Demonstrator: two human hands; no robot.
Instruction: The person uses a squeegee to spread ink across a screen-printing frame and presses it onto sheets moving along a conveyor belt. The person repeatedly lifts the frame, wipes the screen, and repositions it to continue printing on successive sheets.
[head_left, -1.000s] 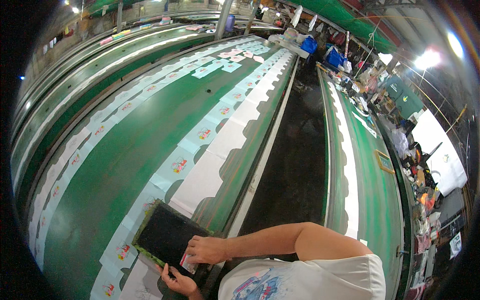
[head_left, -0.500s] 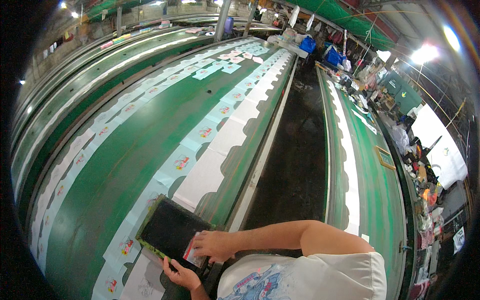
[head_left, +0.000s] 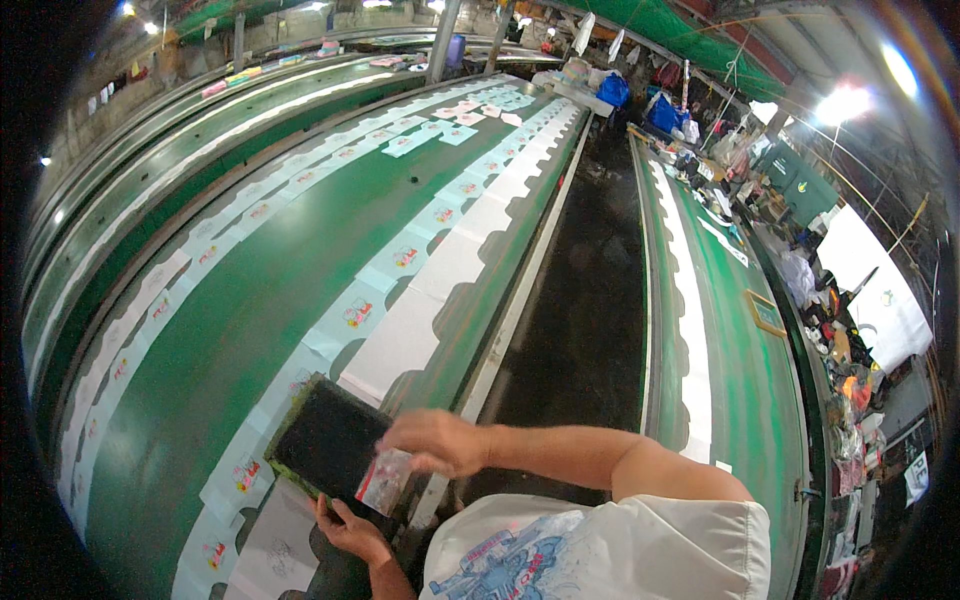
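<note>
A dark screen-printing frame (head_left: 325, 437) with greenish, stained edges lies tilted over the near end of the printing table. My left hand (head_left: 355, 533) grips its near edge, fingers curled at the rim. At the frame's right end sits a flat piece, clear or whitish with a red stripe (head_left: 383, 481); its exact kind is unclear. Directly above this piece is my right hand (head_left: 437, 441), blurred by motion, so whether its fingers hold the piece is not visible. Next to the frame lie pale blue cut fabric pieces with small printed figures (head_left: 358, 312) and plain white pieces (head_left: 392, 352).
The long green table (head_left: 240, 300) stretches away, lined with rows of cut pieces. A dark aisle (head_left: 570, 300) separates it from another green table (head_left: 745, 400) on the right, where a small wooden frame (head_left: 766, 312) lies. Cluttered shelving (head_left: 850, 400) stands beyond.
My right hand has risen away from the near side of the red-striped piece and is now blurred. The view has shifted slightly; my left hand stays at the frame's edge.
</note>
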